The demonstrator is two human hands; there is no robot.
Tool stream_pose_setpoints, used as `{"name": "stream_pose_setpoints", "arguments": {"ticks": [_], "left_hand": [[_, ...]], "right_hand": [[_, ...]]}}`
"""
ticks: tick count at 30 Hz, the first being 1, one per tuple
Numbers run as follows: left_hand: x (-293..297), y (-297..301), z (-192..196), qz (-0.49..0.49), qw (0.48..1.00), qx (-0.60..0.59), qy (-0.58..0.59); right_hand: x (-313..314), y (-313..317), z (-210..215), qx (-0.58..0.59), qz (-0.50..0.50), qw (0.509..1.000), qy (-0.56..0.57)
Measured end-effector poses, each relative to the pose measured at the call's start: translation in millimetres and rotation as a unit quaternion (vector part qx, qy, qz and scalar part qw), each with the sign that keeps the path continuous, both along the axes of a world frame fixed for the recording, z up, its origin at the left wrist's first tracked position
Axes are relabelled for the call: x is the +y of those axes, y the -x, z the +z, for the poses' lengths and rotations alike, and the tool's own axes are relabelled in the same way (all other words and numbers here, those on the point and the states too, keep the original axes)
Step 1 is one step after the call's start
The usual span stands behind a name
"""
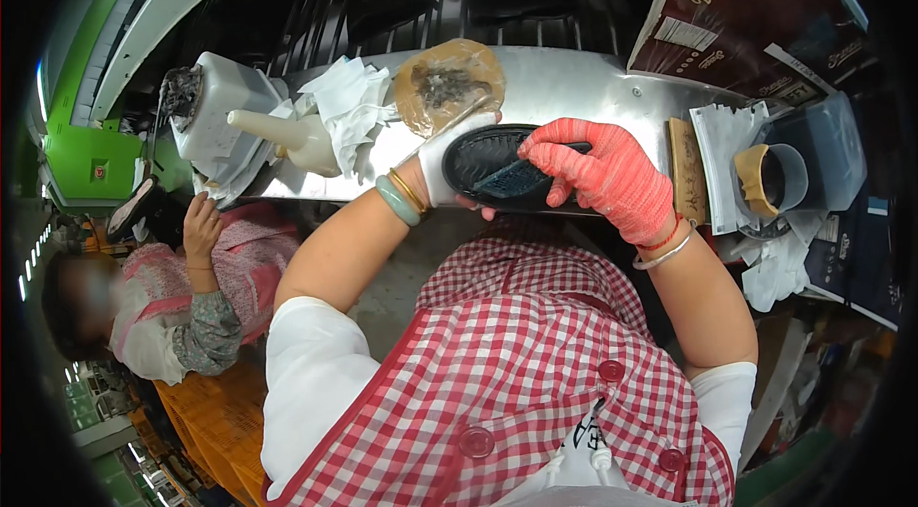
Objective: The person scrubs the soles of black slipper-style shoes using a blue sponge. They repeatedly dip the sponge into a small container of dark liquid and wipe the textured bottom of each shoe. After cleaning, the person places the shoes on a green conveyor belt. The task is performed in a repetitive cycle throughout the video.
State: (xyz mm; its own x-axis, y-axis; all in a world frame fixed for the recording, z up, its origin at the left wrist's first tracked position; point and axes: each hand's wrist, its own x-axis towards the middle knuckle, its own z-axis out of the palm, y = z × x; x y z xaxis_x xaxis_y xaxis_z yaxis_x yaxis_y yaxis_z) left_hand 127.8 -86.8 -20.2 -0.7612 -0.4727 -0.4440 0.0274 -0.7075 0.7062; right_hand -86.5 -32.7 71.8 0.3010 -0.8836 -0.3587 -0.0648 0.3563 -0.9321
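In front of me, just above the near edge of the metal bench, is a black oval shoe sole (475, 149) with a raised rim and a ridged face turned up. My left hand (437, 168), in a white glove with bare fingertips, grips its left side; most of those fingers are hidden beneath it. My right hand (612, 172), wearing a red knit glove, is closed round a dark brush-like tool. Bluish bristles of this brush (510, 181) lie against the inside of the sole. The brush's handle is mostly hidden by my fingers.
Beyond the sole lies a tan disc (478, 64) with dark smears. To the left are white tissues (349, 100), a nozzle bottle (311, 143) and a white jug (234, 91). At right stand a clear container (834, 148) and cartons (736, 10). A co-worker (206, 306) sits left.
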Motion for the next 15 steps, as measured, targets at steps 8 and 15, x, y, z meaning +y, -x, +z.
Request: {"name": "stream_pose_setpoints", "arguments": {"ticks": [8,15], "left_hand": [[-31.4,1.6,-9.8,0.022,0.982,-0.112,-0.152],[-46.3,2.5,5.7,-0.06,0.979,-0.086,-0.177]], "right_hand": [[-13.0,19.5,-3.0,0.033,0.012,0.999,-0.007],[-20.1,33.8,-0.1,0.076,0.034,0.996,-0.007]]}}
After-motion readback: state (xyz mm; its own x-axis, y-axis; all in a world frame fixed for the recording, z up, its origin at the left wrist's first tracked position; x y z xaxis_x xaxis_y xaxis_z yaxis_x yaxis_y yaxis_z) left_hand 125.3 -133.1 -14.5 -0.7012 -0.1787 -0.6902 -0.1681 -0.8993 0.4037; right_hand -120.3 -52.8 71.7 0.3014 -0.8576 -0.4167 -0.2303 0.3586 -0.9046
